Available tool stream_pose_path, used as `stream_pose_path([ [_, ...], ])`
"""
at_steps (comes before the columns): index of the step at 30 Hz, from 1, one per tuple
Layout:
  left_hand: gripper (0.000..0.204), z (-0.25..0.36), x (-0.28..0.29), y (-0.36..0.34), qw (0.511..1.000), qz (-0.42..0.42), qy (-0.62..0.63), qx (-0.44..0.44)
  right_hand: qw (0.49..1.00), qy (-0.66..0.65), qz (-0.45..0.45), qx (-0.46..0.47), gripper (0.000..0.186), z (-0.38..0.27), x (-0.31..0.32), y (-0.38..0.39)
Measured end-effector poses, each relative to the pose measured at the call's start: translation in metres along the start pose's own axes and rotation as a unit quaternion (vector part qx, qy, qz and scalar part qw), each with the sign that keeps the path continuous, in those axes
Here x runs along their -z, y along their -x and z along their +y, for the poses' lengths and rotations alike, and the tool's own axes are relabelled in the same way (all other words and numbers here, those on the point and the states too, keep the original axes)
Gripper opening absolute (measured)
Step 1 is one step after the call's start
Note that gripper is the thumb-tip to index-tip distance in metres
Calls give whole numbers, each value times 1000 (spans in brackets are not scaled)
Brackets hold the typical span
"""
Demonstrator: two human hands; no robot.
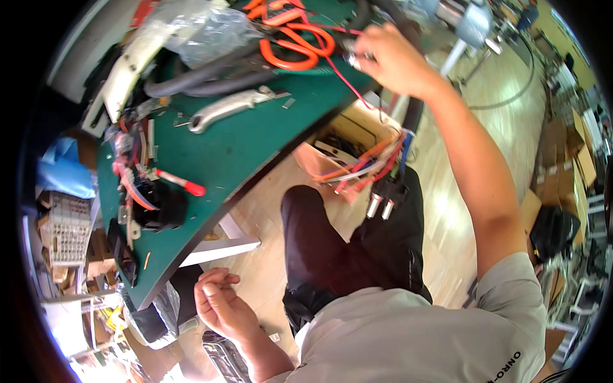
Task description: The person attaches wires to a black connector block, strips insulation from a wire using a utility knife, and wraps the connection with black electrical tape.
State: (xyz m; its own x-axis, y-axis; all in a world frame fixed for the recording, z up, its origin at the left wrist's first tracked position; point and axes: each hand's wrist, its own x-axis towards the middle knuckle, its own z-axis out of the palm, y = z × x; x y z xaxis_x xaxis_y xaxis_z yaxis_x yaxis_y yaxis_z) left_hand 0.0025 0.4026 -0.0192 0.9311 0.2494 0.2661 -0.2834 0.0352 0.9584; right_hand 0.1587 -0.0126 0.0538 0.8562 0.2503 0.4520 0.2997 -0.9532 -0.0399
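Observation:
My right hand point(391, 60) reaches out to the far edge of the green-topped table point(191, 153). Its fingers are closed on something small and dark with a pale tip, too blurred to name. Close beside it run a thin red wire point(341, 75) and a thick black cable point(414, 118). A bundle of coloured wires point(377, 163) hangs over my knee, ending in a black connector point(389, 190) with two bare metal pins. Low at the left, my left hand point(223, 306) hovers off the table, fingers loosely bent and apart, nothing visible in it.
Orange-handled scissors point(295, 48), a silver utility knife point(230, 110) and a red-capped pen point(185, 184) lie on the table. Clear plastic film point(207, 38) covers thick hoses. An open carton point(325, 156) stands below the edge. A phone point(122, 252) rests at the near left corner.

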Motion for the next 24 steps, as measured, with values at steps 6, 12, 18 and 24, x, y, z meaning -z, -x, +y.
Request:
stream_pose_path([
  [6,22,5,-73,40,929,-347,-67,109,921,-327,163,-139,26,-47,90,91],
  [12,21,-27,-155,77,861,-480,-154,-65,806,-345,312,-365,36,-73,39,204],
  [18,37,-50,-170,100,836,-427,-287,-189,684,-538,162,-466,27,-99,-57,264],
  [24,35,-43,-195,90,777,-371,-357,-363,448,-790,195,-371,32,-115,-93,252],
])
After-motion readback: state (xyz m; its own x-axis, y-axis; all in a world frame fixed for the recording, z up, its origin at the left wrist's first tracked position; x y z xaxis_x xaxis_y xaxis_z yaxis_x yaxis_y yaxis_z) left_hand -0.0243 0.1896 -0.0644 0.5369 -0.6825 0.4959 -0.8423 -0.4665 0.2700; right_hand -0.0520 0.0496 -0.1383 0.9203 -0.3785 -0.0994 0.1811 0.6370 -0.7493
